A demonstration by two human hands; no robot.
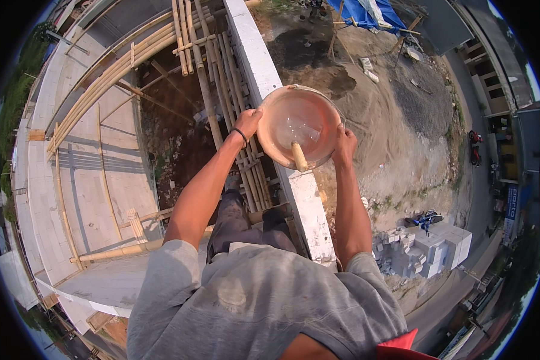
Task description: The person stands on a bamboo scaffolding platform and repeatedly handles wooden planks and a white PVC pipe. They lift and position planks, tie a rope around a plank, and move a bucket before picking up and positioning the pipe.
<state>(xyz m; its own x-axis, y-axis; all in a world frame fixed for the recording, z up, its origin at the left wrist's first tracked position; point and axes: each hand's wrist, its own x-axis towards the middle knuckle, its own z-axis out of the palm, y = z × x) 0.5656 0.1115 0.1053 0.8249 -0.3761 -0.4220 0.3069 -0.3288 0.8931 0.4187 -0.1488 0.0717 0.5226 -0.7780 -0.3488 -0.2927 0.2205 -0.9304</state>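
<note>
An orange-pink bucket (270, 137) is between my two hands, over the top of a narrow white block wall (259, 57). My left hand (248, 122), with a dark band at its wrist, grips the bucket's left rim. On the opposite side my right hand (344, 144) is closed on the right rim. A tool with a wooden handle (299, 157), seemingly a trowel, leans inside the bucket, its handle sticking out over the near rim. Greyish residue or liquid coats the bucket's inside; which one I cannot tell.
Bamboo poles (246, 141) form the scaffold platform under my feet, left of the wall. A deep drop with brown soil (177, 105) lies beyond. Far below on the right are a gravel pile (423, 90), stacked white blocks (444, 243), a blue motorcycle (425, 221) and a blue tarp (366, 13).
</note>
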